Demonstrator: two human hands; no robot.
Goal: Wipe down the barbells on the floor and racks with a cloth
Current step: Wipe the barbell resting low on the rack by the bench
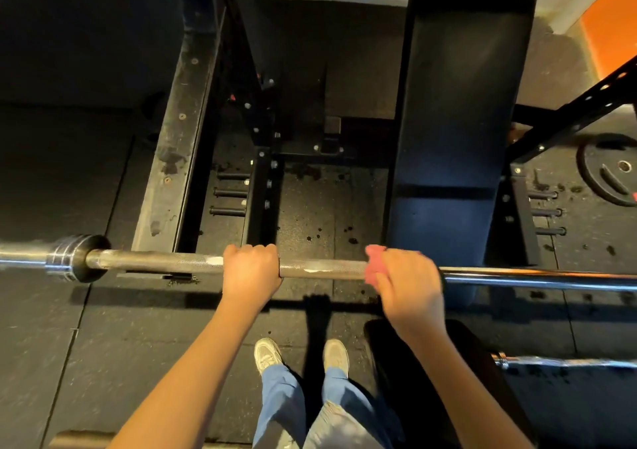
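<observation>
Gripping barbell (320,268) bare, left hand (250,271) steadies knurled shaft; right hand (406,285) clamps pink cloth (375,264) around it. Bar racked, long axis running left-right across body. Unwiped chrome stretches right, nearer right hand.

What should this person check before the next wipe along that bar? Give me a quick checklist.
1. Left hand grips the bar to steady it: ok.
2. Right hand holds the cloth against the bar: ok.
3. Stretch between the hands is clean: not ok, a white smear shows there.
4. Bar is seated on the rack: cannot tell, its supports are hidden.
5. Shoes are apart from the second bar lying low at right: ok.
</observation>
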